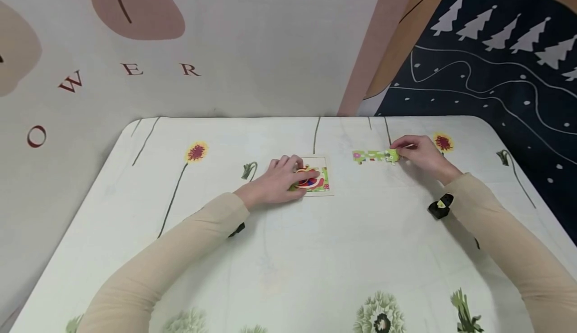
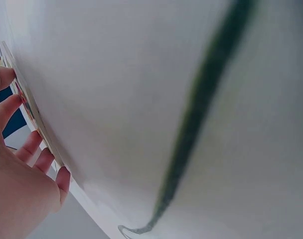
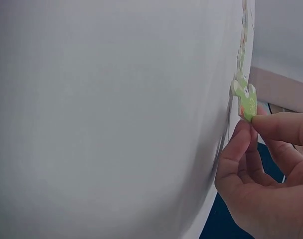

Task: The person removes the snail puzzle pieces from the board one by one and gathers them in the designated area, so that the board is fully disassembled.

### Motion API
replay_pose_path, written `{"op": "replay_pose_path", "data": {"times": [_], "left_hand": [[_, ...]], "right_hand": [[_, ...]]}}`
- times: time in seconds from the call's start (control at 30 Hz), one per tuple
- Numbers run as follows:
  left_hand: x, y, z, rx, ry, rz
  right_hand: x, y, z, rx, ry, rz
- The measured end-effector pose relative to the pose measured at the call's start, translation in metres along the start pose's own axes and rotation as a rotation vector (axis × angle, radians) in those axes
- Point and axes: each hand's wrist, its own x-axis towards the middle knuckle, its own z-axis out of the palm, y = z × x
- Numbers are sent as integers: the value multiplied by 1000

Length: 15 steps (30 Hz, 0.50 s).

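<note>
Head view takes in a pale wall (image 1: 270, 47) across the back, printed with rounded brown and beige shapes and the red letters O, W, E and R, with a pinkish band slanting down toward the right. Below it spreads a broad white surface (image 1: 315, 253) with rounded far corners, patterned with long dark stems, yellow-and-red flowers along the far part and fluffy grey-green flower heads at the near edge. At the right stands a dark blue panel (image 1: 473, 82) with pale trees, curving lines and dots. Two beige sleeves (image 1: 180, 248) reach in from the near side.

The left hand (image 1: 280, 179) lies over the puzzle board (image 1: 320, 160), its fingers spread and touching it; the board lies flat near the middle of the far half, partly filled with a colourful picture. To the right of the board, well apart, the right hand (image 1: 421, 155) pinches a green puzzle piece (image 3: 248, 102) between thumb and fingers. This piece is at the right end of a short row of puzzle pieces (image 1: 373, 155); whether it touches its neighbour I cannot tell.
</note>
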Motion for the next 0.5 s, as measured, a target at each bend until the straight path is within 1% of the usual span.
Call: {"op": "replay_pose_path", "data": {"times": [0.23, 0.5], "left_hand": [[0, 0, 1, 3, 4, 11], [1, -1, 3, 7, 10, 10]], "right_hand": [[2, 0, 0, -8, -6, 35], [4, -3, 2, -56, -12, 75]]}}
